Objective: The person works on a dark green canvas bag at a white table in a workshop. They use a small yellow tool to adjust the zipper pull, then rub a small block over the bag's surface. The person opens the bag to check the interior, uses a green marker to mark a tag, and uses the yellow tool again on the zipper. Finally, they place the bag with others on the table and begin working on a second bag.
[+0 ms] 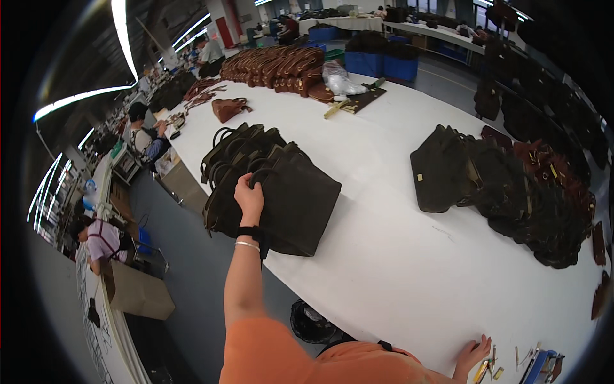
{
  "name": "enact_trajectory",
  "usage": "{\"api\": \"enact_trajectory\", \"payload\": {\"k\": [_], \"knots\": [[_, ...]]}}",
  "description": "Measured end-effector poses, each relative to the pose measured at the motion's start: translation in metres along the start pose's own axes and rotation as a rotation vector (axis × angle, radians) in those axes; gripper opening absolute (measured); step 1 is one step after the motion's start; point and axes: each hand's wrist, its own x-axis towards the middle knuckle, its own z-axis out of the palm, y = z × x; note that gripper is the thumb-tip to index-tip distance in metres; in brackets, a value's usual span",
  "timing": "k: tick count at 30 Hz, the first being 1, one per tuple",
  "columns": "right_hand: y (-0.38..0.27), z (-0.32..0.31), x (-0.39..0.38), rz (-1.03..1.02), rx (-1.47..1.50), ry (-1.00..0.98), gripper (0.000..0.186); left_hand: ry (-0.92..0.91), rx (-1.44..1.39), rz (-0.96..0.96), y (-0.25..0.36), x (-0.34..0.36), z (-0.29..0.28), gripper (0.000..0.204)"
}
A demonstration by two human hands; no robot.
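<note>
My left hand [250,197] is closed around the handle of a dark olive handbag [299,198], which stands tilted at the table's left edge. Behind it, more dark handbags [240,142] of the same kind crowd together with their loop handles up. Far off to the lower right, my right hand [474,352] rests by the table's near edge with its fingers apart and nothing in them. Beside it lie several small tools [489,368] with yellow parts and a blue holder [540,366].
The white table [377,256] carries a heap of dark bags [473,166] on the right, stacked brown leather pieces [275,67] at the far end, and a small brown bag [230,109]. A lined bin [311,321] stands below the left edge. People sit at benches on the left.
</note>
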Motion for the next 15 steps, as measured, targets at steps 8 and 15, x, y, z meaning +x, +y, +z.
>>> {"api": "enact_trajectory", "payload": {"k": [8,15], "knots": [[-0.085,-0.049,0.027,-0.059,0.155,0.026,0.041,-0.688,-0.695,-0.169,0.148,-0.057,0.006,0.042],[-0.184,-0.068,0.052,-0.182,0.484,-0.105,0.032,-1.041,-0.884,-0.180,0.239,-0.130,0.011,0.046]]}}
